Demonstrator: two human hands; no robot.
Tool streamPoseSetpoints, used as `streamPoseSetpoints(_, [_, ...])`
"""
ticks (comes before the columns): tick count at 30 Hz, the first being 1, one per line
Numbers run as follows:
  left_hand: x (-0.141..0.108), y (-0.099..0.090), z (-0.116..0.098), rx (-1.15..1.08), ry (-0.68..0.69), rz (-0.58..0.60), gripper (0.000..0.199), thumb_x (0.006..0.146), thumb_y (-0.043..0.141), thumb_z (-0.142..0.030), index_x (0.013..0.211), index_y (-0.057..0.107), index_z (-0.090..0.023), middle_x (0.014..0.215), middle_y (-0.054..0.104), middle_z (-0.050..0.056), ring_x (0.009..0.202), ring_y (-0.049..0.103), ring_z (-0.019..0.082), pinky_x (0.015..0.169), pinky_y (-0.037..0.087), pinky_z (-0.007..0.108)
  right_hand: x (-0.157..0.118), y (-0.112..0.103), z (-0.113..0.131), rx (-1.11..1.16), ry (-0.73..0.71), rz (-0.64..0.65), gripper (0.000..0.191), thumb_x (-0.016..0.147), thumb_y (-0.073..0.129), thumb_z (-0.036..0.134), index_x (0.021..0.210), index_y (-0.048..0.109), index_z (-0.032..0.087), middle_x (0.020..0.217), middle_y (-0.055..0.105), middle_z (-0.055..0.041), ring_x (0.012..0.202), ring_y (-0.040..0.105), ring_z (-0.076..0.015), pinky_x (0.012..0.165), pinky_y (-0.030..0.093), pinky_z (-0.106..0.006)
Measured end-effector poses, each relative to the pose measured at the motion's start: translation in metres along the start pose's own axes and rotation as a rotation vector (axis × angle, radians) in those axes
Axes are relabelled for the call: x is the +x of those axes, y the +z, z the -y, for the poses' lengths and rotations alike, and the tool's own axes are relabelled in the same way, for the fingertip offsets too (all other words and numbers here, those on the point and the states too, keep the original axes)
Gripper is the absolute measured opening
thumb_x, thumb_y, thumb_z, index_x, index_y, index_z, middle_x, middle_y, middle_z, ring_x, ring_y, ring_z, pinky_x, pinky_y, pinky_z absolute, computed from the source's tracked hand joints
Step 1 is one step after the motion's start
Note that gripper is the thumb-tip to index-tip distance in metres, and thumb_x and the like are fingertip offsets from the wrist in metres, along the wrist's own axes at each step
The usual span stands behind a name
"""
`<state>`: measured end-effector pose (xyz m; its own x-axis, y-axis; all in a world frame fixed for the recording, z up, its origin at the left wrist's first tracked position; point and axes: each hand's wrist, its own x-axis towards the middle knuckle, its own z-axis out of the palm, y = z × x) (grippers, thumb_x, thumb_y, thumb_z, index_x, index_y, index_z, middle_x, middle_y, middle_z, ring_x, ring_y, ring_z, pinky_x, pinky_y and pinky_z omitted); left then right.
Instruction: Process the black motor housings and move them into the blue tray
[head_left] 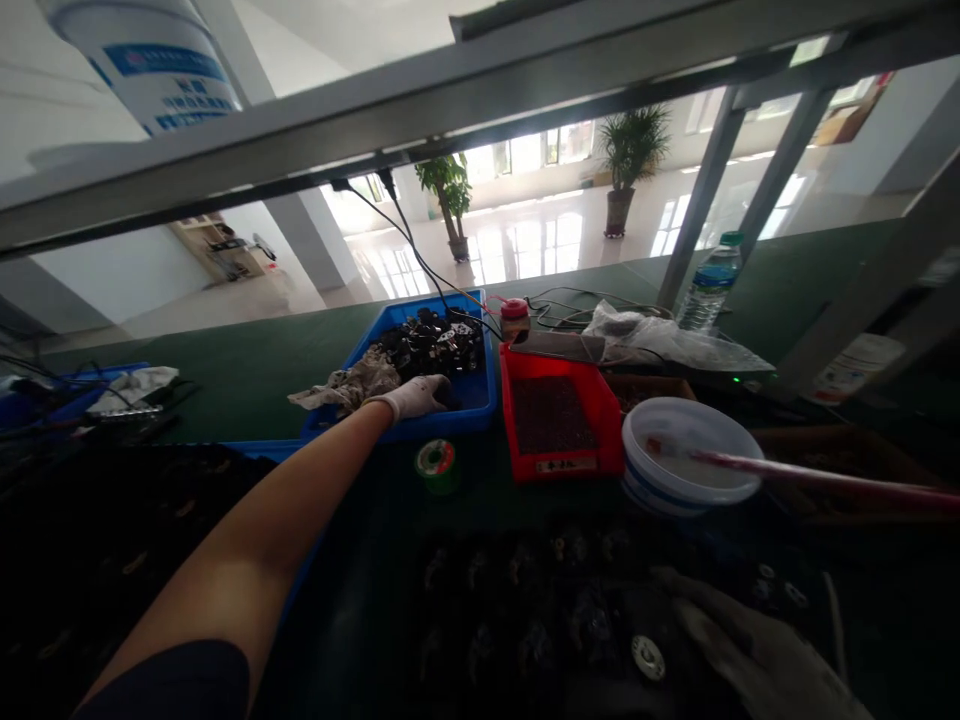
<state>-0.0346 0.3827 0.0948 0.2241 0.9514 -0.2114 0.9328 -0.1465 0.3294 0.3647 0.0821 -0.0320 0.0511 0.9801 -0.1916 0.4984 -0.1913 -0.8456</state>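
My left hand [420, 397], in a pale glove, reaches into a blue tray [480, 415]. Its fingertips merge with dark shadow, so whether they grip anything cannot be made out. Just beyond it lies a heap of small black and metallic parts [431, 342], and a crumpled cloth [352, 382] is left of it. In dim light at the lower right, my gloved right hand [750, 640] rests with fingers stretched out beside a black part with a pale round disc [648, 657]. Rows of black parts [517, 600] lie left of that hand.
A green-labelled spool [436, 468] stands before the tray. Right of it are a red bin [562, 410] of small dark pieces and a white tub [690, 455] with a red-handled brush [825, 480]. Farther back are a water bottle [709, 285], plastic bag [667, 338] and cables.
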Motion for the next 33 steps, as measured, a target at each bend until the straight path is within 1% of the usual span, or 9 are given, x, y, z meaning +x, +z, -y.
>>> streamPoseSetpoints(4, [-0.015,-0.008,-0.012,-0.095,-0.013,-0.184,0.038,0.101,0.069,-0.032,0.135,0.060,-0.017,0.125,0.068,0.010,0.106,0.070,0.025,0.091,0.061,0.046,-0.008,-0.001,0.018,-0.001,0.005,0.040,0.045,0.093,0.057,0.053,0.126,0.077,0.030,0.128,0.078,-0.0036,0.127,0.069,-0.0333,0.112,0.056,-0.045])
streamPoseSetpoints(8, [-0.070,-0.013,-0.044,-0.225,0.089,-0.332,0.051,0.101,0.060,-0.027,0.149,0.045,-0.016,0.121,0.069,0.010,0.102,0.069,0.022,0.087,0.060,0.036,-0.009,-0.001,0.025,0.001,-0.032,0.050,0.037,0.099,0.062,0.050,0.125,0.076,0.027,0.127,0.078,-0.0079,0.125,0.070,-0.0295,0.111,0.055,-0.046])
streamPoseSetpoints(10, [-0.109,-0.002,-0.066,-0.287,0.199,-0.287,0.041,0.100,0.059,-0.033,0.138,0.057,-0.017,0.113,0.072,0.007,0.095,0.070,0.021,0.079,0.060,0.031,-0.008,-0.001,0.026,-0.001,-0.044,0.055,0.036,0.102,0.065,0.048,0.126,0.073,0.023,0.131,0.075,-0.0107,0.122,0.071,-0.0280,0.111,0.053,-0.052])
streamPoseSetpoints(12, [-0.147,0.018,-0.087,-0.330,0.310,-0.164,0.033,0.099,0.061,-0.042,0.119,0.071,-0.018,0.104,0.076,0.005,0.084,0.072,0.019,0.073,0.060,0.028,-0.008,-0.001,0.027,-0.004,-0.053,0.050,0.037,0.102,0.066,0.047,0.128,0.071,0.021,0.133,0.074,-0.0114,0.124,0.070,-0.0281,0.112,0.051,-0.055])
streamPoseSetpoints(16, [-0.202,0.065,-0.116,-0.348,0.472,0.056,0.018,0.093,0.071,-0.030,0.107,0.081,-0.024,0.111,0.080,0.001,0.101,0.075,0.018,0.092,0.060,0.025,-0.008,0.000,0.032,0.003,-0.097,0.053,0.038,0.101,0.054,0.044,0.124,0.075,0.024,0.130,0.077,-0.0076,0.128,0.069,-0.0283,0.115,0.052,-0.042])
streamPoseSetpoints(20, [-0.220,0.095,-0.125,-0.258,0.489,0.108,0.036,0.085,0.079,-0.016,0.120,0.077,-0.024,0.118,0.078,0.002,0.104,0.076,0.017,0.092,0.060,0.023,-0.009,0.002,0.040,-0.010,-0.132,0.048,0.044,0.095,0.053,0.047,0.121,0.076,0.021,0.125,0.079,-0.0096,0.123,0.072,-0.0313,0.111,0.055,-0.043])
streamPoseSetpoints(23, [-0.226,0.106,-0.126,-0.130,0.519,0.088,0.033,0.092,0.074,-0.020,0.125,0.074,-0.024,0.120,0.077,0.002,0.106,0.075,0.017,0.096,0.058,0.023,-0.010,0.002,0.044,-0.034,-0.136,0.027,0.045,0.095,0.052,0.048,0.120,0.076,0.020,0.125,0.079,-0.0104,0.123,0.071,-0.0323,0.112,0.054,-0.045])
streamPoseSetpoints(28, [-0.239,0.116,-0.132,0.169,0.540,0.028,0.031,0.098,0.070,-0.035,0.126,0.075,-0.022,0.103,0.079,0.008,0.091,0.076,0.028,0.083,0.060,0.040,-0.011,0.003,0.045,-0.055,-0.144,0.019,0.047,0.096,0.047,0.047,0.120,0.076,0.019,0.127,0.078,-0.0119,0.123,0.071,-0.0325,0.115,0.050,-0.049])
streamPoseSetpoints(33, [-0.242,0.120,-0.141,0.353,0.554,-0.010,0.030,0.102,0.063,-0.039,0.123,0.075,-0.022,0.101,0.079,0.011,0.098,0.072,0.035,0.085,0.056,0.050,-0.012,0.003,0.044,-0.068,-0.151,0.011,0.045,0.096,0.049,0.047,0.119,0.077,0.021,0.126,0.079,-0.0108,0.122,0.071,-0.0324,0.114,0.051,-0.049])
